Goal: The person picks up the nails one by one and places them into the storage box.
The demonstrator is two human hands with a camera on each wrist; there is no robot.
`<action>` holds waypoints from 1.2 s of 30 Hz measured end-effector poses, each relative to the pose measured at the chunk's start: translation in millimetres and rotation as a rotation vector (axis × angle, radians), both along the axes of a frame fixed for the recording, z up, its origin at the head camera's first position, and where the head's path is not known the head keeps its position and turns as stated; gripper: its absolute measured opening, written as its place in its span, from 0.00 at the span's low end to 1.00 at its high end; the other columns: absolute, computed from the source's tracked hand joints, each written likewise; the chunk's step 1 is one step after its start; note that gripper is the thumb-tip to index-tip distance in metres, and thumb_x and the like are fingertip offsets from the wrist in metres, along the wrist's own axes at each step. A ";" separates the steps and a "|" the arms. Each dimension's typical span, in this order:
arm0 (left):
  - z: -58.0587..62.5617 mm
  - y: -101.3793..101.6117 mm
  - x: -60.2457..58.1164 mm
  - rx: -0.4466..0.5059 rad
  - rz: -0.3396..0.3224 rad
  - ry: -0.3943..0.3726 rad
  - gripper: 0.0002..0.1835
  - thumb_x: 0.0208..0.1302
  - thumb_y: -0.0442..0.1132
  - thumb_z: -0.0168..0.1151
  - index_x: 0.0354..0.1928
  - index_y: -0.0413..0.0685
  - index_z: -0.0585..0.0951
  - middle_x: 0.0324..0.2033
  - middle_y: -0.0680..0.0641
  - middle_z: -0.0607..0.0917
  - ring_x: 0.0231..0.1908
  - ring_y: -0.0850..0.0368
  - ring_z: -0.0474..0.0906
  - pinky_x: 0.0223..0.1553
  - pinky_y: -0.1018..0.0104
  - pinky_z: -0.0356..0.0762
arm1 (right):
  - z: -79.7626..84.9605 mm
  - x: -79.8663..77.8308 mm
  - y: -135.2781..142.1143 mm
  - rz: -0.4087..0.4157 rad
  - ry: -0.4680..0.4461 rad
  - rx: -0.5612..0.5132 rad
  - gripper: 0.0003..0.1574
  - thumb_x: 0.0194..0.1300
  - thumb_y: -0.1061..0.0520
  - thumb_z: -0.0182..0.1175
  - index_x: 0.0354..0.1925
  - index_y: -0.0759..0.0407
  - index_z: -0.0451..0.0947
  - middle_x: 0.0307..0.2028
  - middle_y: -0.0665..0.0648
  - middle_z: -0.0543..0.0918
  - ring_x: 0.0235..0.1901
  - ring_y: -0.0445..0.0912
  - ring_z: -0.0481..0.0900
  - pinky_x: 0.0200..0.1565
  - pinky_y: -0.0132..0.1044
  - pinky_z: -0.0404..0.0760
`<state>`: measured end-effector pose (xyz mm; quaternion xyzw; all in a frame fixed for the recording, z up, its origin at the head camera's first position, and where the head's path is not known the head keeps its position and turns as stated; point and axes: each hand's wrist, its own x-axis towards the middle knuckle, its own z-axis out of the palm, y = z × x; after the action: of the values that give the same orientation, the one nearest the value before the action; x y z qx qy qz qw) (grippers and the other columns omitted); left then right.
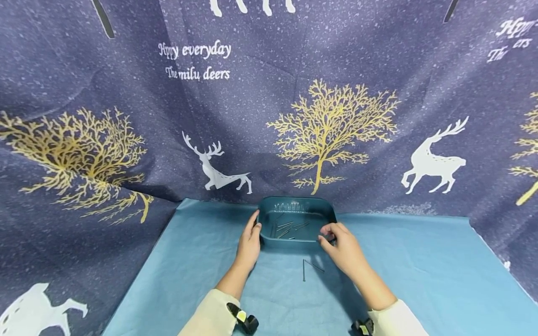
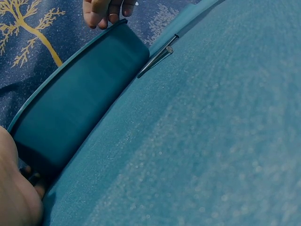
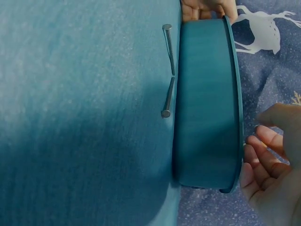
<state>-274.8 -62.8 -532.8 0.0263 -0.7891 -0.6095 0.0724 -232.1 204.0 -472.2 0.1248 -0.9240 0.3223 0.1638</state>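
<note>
A dark teal tray (image 1: 294, 242) with several nails (image 1: 284, 228) inside stands at the back of the cloth-covered table. My left hand (image 1: 250, 242) grips its left end, fingers against the outer wall (image 3: 202, 13) and thumb at the rim. Over the front right corner, my right hand (image 1: 342, 245) has its fingers bent and thumb near the index finger. A small dark spot shows between those fingertips in the right wrist view; I cannot tell whether it is a nail. Two loose nails (image 1: 304, 270) lie on the cloth before the tray, their points close together.
Light blue cloth (image 1: 193, 280) covers the table. Directly behind the tray hangs a dark blue curtain (image 1: 248, 116) printed with deer and yellow trees. Each wrist carries a small black camera (image 1: 251, 324).
</note>
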 end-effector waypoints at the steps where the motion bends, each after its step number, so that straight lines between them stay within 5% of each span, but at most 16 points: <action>1: 0.5 -0.1 0.1 0.001 0.000 -0.001 0.25 0.81 0.49 0.43 0.76 0.71 0.62 0.70 0.46 0.72 0.39 0.45 0.73 0.45 0.53 0.70 | 0.2 0.5 -0.1 0.002 -0.002 0.000 0.09 0.64 0.58 0.68 0.43 0.56 0.81 0.36 0.51 0.79 0.35 0.43 0.79 0.38 0.35 0.77; 8: 1.0 -0.1 0.4 0.012 0.002 0.001 0.25 0.81 0.50 0.43 0.75 0.76 0.62 0.76 0.49 0.64 0.66 0.46 0.69 0.59 0.45 0.68 | 0.2 2.6 0.0 0.013 -0.013 0.009 0.09 0.65 0.57 0.68 0.44 0.57 0.82 0.35 0.49 0.78 0.35 0.42 0.76 0.37 0.34 0.75; 24: 1.5 0.3 -1.0 0.012 0.005 -0.002 0.25 0.81 0.47 0.43 0.76 0.71 0.63 0.74 0.48 0.68 0.59 0.45 0.72 0.57 0.48 0.66 | -1.9 10.8 3.9 0.056 0.038 0.026 0.07 0.65 0.57 0.68 0.41 0.51 0.80 0.35 0.47 0.79 0.35 0.43 0.79 0.37 0.31 0.76; 31: 1.8 0.4 0.7 0.031 -0.007 0.000 0.25 0.81 0.49 0.43 0.75 0.76 0.62 0.77 0.49 0.63 0.73 0.45 0.64 0.67 0.39 0.64 | -2.0 13.5 4.6 0.059 0.023 0.035 0.07 0.64 0.57 0.68 0.41 0.50 0.80 0.35 0.45 0.79 0.34 0.38 0.78 0.37 0.30 0.76; 36: 2.2 0.6 1.0 0.033 -0.003 0.004 0.24 0.81 0.50 0.43 0.75 0.77 0.63 0.77 0.49 0.63 0.73 0.44 0.63 0.68 0.38 0.64 | -4.6 13.4 5.0 0.068 0.034 0.030 0.08 0.64 0.58 0.69 0.40 0.50 0.80 0.35 0.45 0.79 0.35 0.39 0.79 0.36 0.30 0.76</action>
<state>-273.8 -62.2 -530.6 0.0248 -0.7789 -0.6224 0.0727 -218.7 209.0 -476.9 0.1638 -0.9210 0.3117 0.1665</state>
